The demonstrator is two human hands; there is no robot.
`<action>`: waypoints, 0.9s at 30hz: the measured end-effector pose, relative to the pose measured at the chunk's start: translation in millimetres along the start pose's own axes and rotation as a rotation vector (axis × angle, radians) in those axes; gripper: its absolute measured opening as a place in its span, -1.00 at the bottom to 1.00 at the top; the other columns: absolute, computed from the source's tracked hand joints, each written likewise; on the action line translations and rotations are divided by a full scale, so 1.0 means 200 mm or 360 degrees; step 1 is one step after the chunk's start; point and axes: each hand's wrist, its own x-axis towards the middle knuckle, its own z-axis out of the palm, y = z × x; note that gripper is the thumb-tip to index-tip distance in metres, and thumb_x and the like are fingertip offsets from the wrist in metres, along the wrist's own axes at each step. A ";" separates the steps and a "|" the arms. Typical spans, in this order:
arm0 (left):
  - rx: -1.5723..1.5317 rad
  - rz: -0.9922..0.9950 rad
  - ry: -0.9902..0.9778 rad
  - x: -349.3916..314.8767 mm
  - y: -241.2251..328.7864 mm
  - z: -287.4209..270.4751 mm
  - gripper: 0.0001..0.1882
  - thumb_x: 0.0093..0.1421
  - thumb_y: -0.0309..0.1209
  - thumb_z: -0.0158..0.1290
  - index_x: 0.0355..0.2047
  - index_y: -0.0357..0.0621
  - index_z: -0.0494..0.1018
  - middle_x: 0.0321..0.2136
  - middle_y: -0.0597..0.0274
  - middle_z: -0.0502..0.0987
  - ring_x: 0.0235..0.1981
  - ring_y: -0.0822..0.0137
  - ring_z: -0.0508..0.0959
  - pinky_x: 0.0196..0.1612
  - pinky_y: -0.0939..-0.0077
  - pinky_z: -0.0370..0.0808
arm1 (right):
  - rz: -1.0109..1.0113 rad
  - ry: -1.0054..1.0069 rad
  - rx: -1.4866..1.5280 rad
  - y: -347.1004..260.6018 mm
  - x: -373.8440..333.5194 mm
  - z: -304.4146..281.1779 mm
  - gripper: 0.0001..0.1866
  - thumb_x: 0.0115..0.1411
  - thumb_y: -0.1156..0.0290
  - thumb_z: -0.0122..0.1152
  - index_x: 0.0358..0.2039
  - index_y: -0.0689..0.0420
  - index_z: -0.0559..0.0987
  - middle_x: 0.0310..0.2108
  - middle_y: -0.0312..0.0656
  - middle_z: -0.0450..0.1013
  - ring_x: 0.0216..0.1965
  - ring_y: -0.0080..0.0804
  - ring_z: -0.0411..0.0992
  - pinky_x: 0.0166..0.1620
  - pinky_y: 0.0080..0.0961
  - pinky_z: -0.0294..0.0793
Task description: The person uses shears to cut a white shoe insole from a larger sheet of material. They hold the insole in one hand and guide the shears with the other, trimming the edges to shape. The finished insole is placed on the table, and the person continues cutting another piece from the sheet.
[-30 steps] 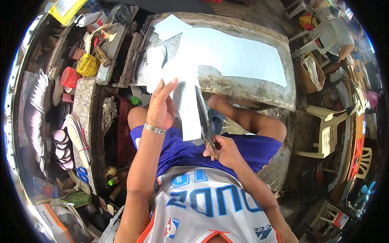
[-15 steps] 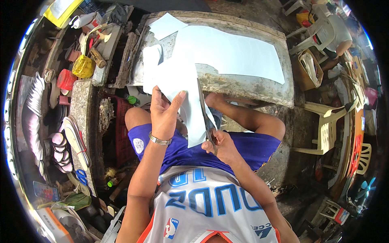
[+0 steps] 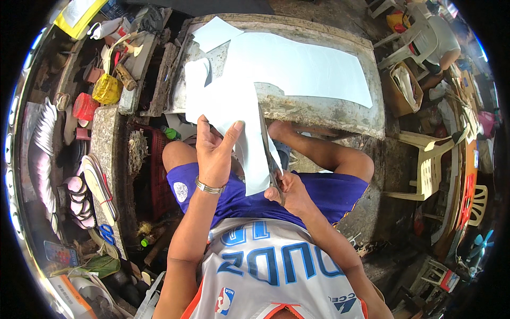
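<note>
Scissors (image 3: pixel 271 159) farther along the white sheet (image 3: pixel 234 117), left hand (image 3: pixel 215 154) regripped higher.

The left forearm rose from the lower edge, steeply upward, to the left hand (image 3: pixel 215 151), which was raised above the purple-shorted lap (image 3: pixel 239 194) with its back toward the camera, a metal bracelet on the wrist, thumb and fingers pinched on the white sheet (image 3: pixel 228 111). The right arm came up from the lower right, bent slightly at the elbow, and the right hand (image 3: pixel 289 191) sat just right of the left wrist, over the same lap. Its fingers were curled closed around the scissors (image 3: pixel 270 157), blades pointing up along the sheet's right edge
</note>
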 end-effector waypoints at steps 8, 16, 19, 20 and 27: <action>0.0010 -0.0001 -0.0011 -0.01 -0.01 0.00 -0.51 0.33 -0.56 0.23 0.17 -0.23 0.25 0.03 0.18 0.51 0.06 0.44 0.52 0.15 0.46 0.50 | 0.0031 0.0072 0.0023 0.01 -0.01 0.00 -0.45 0.08 -0.01 0.64 -0.23 0.17 0.56 -0.39 -0.48 0.40 -0.34 -0.71 0.30 -0.26 -0.64 0.36; 0.0003 -0.0020 0.0006 -0.01 0.00 0.01 -0.50 0.34 -0.57 0.22 0.19 -0.24 0.25 0.06 0.15 0.49 0.08 0.43 0.51 0.16 0.45 0.50 | 0.0132 0.0131 0.0029 0.03 0.00 0.01 -0.51 0.01 0.13 0.71 -0.37 0.11 0.51 -0.51 -0.50 0.37 -0.47 -0.71 0.27 -0.40 -0.64 0.28; -0.0001 -0.0034 0.0009 -0.01 0.00 0.01 -0.49 0.33 -0.58 0.22 0.20 -0.25 0.24 0.06 0.16 0.49 0.08 0.43 0.50 0.17 0.45 0.49 | 0.0148 0.0136 0.0014 0.02 0.00 0.01 -0.51 0.01 0.13 0.71 -0.36 0.13 0.53 -0.51 -0.49 0.38 -0.47 -0.70 0.28 -0.40 -0.63 0.29; -0.0006 -0.0037 0.0009 -0.01 0.00 0.01 -0.49 0.33 -0.58 0.22 0.20 -0.25 0.24 0.06 0.16 0.49 0.08 0.43 0.50 0.17 0.45 0.49 | 0.0164 0.0140 -0.0015 0.02 0.00 0.01 -0.52 0.01 0.14 0.71 -0.35 0.13 0.54 -0.51 -0.48 0.39 -0.47 -0.70 0.28 -0.40 -0.63 0.29; 0.0012 -0.0039 0.0003 -0.02 -0.01 0.00 -0.48 0.33 -0.59 0.22 0.21 -0.26 0.24 0.05 0.16 0.48 0.08 0.42 0.50 0.18 0.44 0.49 | 0.0205 0.0164 -0.0125 -0.02 -0.01 0.01 -0.57 0.02 0.23 0.70 -0.34 0.16 0.57 -0.50 -0.45 0.44 -0.48 -0.68 0.34 -0.41 -0.61 0.32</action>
